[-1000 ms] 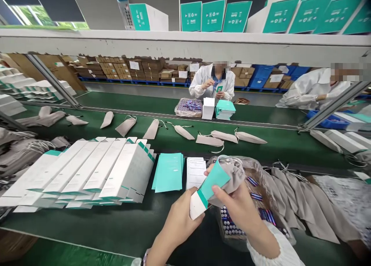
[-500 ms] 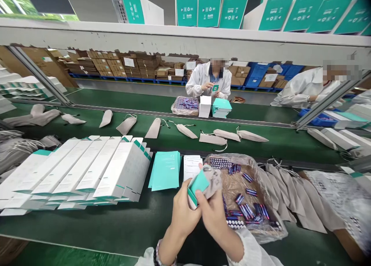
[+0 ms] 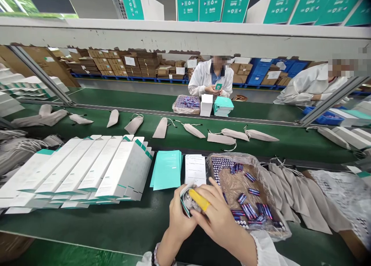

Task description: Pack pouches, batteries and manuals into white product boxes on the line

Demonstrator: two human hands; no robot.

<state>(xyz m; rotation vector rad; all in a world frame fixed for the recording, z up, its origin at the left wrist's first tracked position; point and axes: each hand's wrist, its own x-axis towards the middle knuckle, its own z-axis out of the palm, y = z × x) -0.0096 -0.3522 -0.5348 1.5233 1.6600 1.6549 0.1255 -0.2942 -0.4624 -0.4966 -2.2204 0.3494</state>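
**As the pouch gathers round the box, both hands are closing on it**

While we are working at the near edge of the dark green bench (image 3: 116,227), we are passing over the fanned row of flat white-and-teal cartons (image 3: 87,173), the stack of teal paper leaflets (image 3: 166,169) and the white printed sheet (image 3: 195,167), none of which we are touching. Just below that sheet, our left hand (image 3: 179,217) is cupping the soft grey fabric pouch (image 3: 189,201) from the left, with its fingers curled round it; only the teal-edged white box (image 3: 183,204) is peeking out at the pouch mouth. Our right hand (image 3: 218,219) is lying across the top, fingers bent and pressing down, and something yellow (image 3: 199,200) is showing at one finger; we cannot tell what it is. We are judging this to be the bagging step, nearly done. Closing the mouth is calling for a firm left grip while the right finds the drawstring. Further right, the plastic-lined tray of blue-and-purple batteries (image 3: 246,196) and the overlapping empty grey pouches (image 3: 292,188) are lying close by.
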